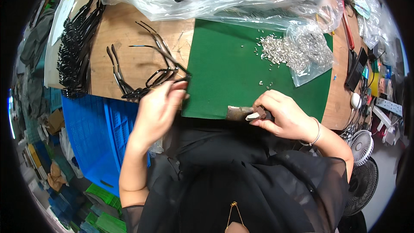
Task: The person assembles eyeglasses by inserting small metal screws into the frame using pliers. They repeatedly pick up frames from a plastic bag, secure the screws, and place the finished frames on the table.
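Black glasses (137,93) adjoin the left hand (157,111), grip unclear; the right hand (280,114) curls around a brownish object (261,111).

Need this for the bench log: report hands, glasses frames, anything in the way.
Left hand blurred, by black glasses frames; hold unclear. Right hand closed on small pale-tipped brown item. Loose shiny pieces on green mat, not blocking hands.

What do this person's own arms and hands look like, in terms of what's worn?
The left hand and right hand are ungloved. Loose, sheer black sleeves end near the elbows. A thin silvery bracelet shows on the right side only.
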### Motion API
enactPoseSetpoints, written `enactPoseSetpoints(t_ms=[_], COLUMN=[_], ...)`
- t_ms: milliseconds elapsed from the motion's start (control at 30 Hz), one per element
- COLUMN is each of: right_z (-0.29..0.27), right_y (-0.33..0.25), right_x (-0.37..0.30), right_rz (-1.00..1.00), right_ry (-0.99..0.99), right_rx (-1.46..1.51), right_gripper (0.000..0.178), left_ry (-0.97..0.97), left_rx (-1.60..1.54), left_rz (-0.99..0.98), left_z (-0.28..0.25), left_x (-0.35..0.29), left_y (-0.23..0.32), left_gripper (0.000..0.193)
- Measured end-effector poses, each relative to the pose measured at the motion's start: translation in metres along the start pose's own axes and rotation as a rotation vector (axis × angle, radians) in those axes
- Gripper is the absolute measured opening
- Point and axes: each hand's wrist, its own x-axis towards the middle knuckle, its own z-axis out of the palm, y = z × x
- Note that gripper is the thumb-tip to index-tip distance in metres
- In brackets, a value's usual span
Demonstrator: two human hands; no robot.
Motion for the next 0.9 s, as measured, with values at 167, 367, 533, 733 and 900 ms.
enactPoseSetpoints(t_ms=[167,367,533,733,900], right_z=[-0.005,-0.01,-0.001,-0.001,0.002], right_y=[0.003,0.01,0.002,0.01,0.026], right_x=[0.004,-0.011,-0.004,-0.02,-0.023], right_rz=[0.084,0.127,0.101,0.097,0.187], right_ry=[0.064,0.097,0.105,0.046,0.28], right_rx=[0.071,0.084,0.105,0.02,-0.193], right_gripper=[0.022,0.022,0.02,0.021,0.022], left_ry=[0.126,0.13,0.486,0.81,0.416], left_rx=[0.721,0.631,0.026,0.243,-1.179], left_rz=[0.079,0.173,0.228,0.308,0.42], left_z=[-0.013,-0.03,-0.033,-0.03,-0.058], left_x=[0.011,0.027,0.12,0.19,0.158], left_y=[-0.027,-0.05,-0.004,-0.005,0.055], left_gripper=[0.033,0.044,0.038,0.023,0.02])
